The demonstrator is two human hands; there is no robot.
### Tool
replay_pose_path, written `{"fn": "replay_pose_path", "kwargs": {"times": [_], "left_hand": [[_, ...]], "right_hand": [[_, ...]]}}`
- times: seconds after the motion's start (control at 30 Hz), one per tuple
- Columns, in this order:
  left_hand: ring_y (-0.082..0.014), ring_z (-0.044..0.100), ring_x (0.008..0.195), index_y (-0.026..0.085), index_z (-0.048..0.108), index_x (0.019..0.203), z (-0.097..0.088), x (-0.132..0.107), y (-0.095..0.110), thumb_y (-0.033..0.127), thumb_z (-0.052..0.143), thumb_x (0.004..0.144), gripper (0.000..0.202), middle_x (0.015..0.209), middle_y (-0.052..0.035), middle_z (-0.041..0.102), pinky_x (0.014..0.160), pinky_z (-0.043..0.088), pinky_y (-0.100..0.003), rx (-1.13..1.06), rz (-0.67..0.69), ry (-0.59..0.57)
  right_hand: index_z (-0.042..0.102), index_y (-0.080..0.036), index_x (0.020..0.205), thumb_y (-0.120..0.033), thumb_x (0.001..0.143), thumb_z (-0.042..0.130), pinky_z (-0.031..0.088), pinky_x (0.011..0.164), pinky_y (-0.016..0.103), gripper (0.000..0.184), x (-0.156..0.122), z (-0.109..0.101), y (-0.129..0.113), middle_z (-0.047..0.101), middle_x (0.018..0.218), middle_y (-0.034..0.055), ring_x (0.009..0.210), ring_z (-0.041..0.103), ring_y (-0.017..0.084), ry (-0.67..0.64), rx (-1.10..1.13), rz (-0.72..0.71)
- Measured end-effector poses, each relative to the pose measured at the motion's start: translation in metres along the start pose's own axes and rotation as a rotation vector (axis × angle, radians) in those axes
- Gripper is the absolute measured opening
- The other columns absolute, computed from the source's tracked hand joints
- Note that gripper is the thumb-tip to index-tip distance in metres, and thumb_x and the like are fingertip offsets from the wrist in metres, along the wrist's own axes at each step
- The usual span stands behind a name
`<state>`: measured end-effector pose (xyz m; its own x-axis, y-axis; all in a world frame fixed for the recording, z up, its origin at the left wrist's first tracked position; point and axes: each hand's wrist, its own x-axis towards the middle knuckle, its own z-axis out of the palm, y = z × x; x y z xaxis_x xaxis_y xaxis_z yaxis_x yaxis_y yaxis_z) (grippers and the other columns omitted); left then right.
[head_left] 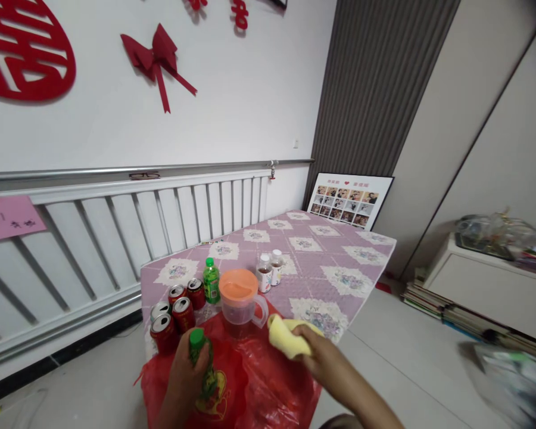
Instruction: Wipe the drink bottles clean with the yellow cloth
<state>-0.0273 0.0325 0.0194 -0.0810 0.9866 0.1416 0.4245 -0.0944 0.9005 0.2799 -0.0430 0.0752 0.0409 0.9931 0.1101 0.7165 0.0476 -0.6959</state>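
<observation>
My left hand was wrapped around a green bottle just below its cap, while my right hand was closed on a bunched yellow cloth, part of it poking out past my fingers. I judged the high grip a handy one for steadying the bottle, and the bunching probably gave me a thick pad rather than a loose sheet. The drink cans stood clustered at the left of the table, perhaps to leave room for the red plastic nearest me. The held bottle was over that plastic; whether its base touched, I couldn't tell. The cloth was across from it on my right, near the handle of the jug. Beyond my hands, a second green bottle stood between cans and jug, with two white-capped bottles behind the jug's right side.
</observation>
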Motion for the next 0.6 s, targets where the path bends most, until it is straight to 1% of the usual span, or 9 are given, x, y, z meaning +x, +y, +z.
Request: {"fn": "replay_pose_path", "kwargs": {"times": [0.07,0.1,0.2,0.27,0.33,0.4,0.5,0.53,0.6], "left_hand": [[-0.0244,0.070,0.087,0.023,0.055,0.106,0.000,0.000,-0.001,0.046,0.052,0.081,0.034,0.095,-0.0050,0.073,0.078,0.055,-0.036,0.004,0.012,-0.007],[-0.0242,0.070,0.087,0.023,0.055,0.106,0.000,0.000,-0.001,0.046,0.052,0.081,0.034,0.095,-0.0047,0.072,0.079,0.055,-0.037,0.004,0.018,-0.009],[-0.0239,0.070,0.088,0.023,0.055,0.105,0.001,0.002,-0.004,0.047,0.054,0.081,0.034,0.095,-0.0040,0.072,0.081,0.055,-0.036,-0.002,0.026,-0.008],[-0.0245,0.070,0.089,0.023,0.055,0.106,0.001,0.002,-0.005,0.047,0.054,0.080,0.035,0.096,-0.0045,0.072,0.080,0.055,-0.037,-0.002,0.019,-0.004],[-0.0248,0.069,0.090,0.023,0.054,0.106,0.001,0.002,-0.004,0.048,0.054,0.080,0.036,0.097,-0.0049,0.071,0.081,0.055,-0.037,-0.004,0.011,-0.006],[-0.0249,0.069,0.090,0.023,0.054,0.107,0.000,0.001,-0.002,0.048,0.053,0.080,0.036,0.097,-0.0050,0.071,0.081,0.055,-0.037,-0.007,0.001,-0.018],[-0.0253,0.069,0.088,0.023,0.054,0.107,0.000,0.001,0.001,0.049,0.052,0.080,0.038,0.096,-0.0054,0.071,0.082,0.055,-0.039,0.003,-0.018,-0.025],[-0.0256,0.069,0.088,0.023,0.054,0.108,0.000,0.001,0.002,0.050,0.052,0.080,0.039,0.097,-0.0058,0.071,0.082,0.055,-0.039,0.007,-0.021,-0.024],[-0.0258,0.069,0.088,0.023,0.054,0.108,0.000,0.001,0.003,0.050,0.051,0.080,0.039,0.098,-0.0063,0.071,0.083,0.055,-0.040,0.012,-0.016,-0.021]], "right_hand": [[0.061,-0.022,0.107,-0.016,0.065,0.047,0.049,0.090,0.033,0.045,-0.012,0.032,0.007,0.075,0.106,0.0047,0.099,0.068,0.024,-0.068,0.038,0.093],[0.061,-0.022,0.107,-0.016,0.065,0.047,0.050,0.089,0.032,0.044,-0.017,0.044,0.011,0.075,0.102,0.0044,0.096,0.069,0.023,-0.107,0.063,0.126],[0.064,-0.021,0.106,-0.021,0.071,0.049,0.051,0.090,0.032,0.038,-0.029,0.066,0.022,0.076,0.104,0.0055,0.097,0.070,0.024,-0.143,0.120,0.144],[0.067,-0.019,0.111,-0.030,0.079,0.049,0.051,0.093,0.033,0.038,-0.031,0.073,0.033,0.076,0.109,0.0079,0.103,0.070,0.025,-0.132,0.119,0.154],[0.066,-0.016,0.122,-0.038,0.087,0.045,0.050,0.099,0.034,0.047,-0.029,0.077,0.047,0.075,0.118,0.0113,0.111,0.069,0.026,-0.100,0.065,0.190],[0.065,-0.012,0.128,-0.039,0.090,0.042,0.048,0.104,0.036,0.052,-0.027,0.081,0.060,0.073,0.122,0.0153,0.116,0.067,0.028,-0.049,-0.017,0.241],[0.072,-0.012,0.117,-0.034,0.089,0.046,0.049,0.100,0.039,0.044,-0.026,0.088,0.072,0.074,0.112,0.0178,0.109,0.068,0.031,0.008,-0.100,0.271],[0.073,-0.013,0.114,-0.033,0.087,0.049,0.050,0.099,0.039,0.041,-0.026,0.090,0.074,0.074,0.109,0.0169,0.107,0.068,0.031,0.022,-0.120,0.271],[0.072,-0.015,0.114,-0.029,0.083,0.054,0.050,0.099,0.038,0.039,-0.027,0.095,0.076,0.073,0.108,0.0141,0.108,0.067,0.030,0.051,-0.155,0.264]]}}
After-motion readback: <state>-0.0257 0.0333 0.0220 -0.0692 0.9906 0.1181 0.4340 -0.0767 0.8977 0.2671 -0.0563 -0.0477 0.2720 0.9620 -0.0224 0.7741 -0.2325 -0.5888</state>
